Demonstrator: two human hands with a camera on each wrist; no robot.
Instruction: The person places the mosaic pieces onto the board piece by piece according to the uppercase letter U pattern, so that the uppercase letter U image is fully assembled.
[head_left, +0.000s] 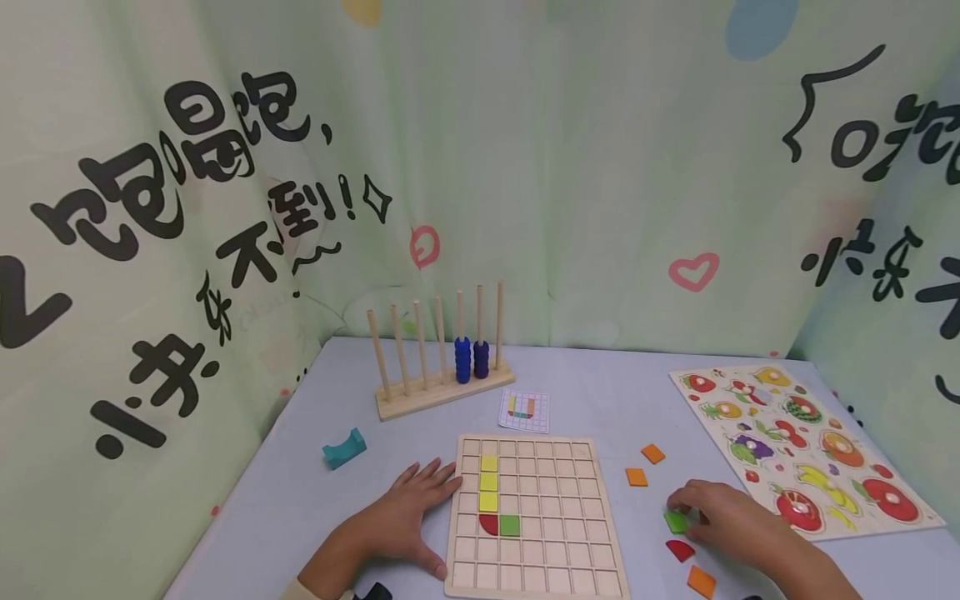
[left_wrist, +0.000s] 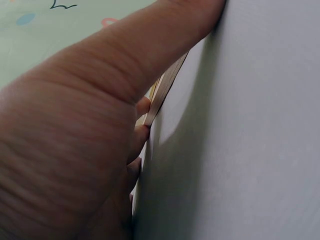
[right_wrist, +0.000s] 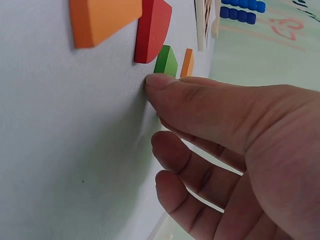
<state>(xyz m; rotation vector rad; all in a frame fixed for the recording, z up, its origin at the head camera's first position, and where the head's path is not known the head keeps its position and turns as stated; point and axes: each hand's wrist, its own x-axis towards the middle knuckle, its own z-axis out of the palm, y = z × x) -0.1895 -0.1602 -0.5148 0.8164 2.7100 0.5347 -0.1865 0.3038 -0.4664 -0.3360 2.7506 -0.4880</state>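
Note:
My left hand rests with spread fingers against the left side of a wooden grid board; in the left wrist view its thumb crosses in front of the board's edge. On the grid stand a column of yellow squares, a red quarter-round piece and a green square. To the right of the board, my right hand pinches a loose green block on the table between thumb and forefinger. In the right wrist view the green block shows just beyond the thumb tip.
Near the right hand lie a red piece and orange pieces. Behind the board are a small pattern card and a peg stand with blue beads. A teal piece lies left; a fruit puzzle board lies right.

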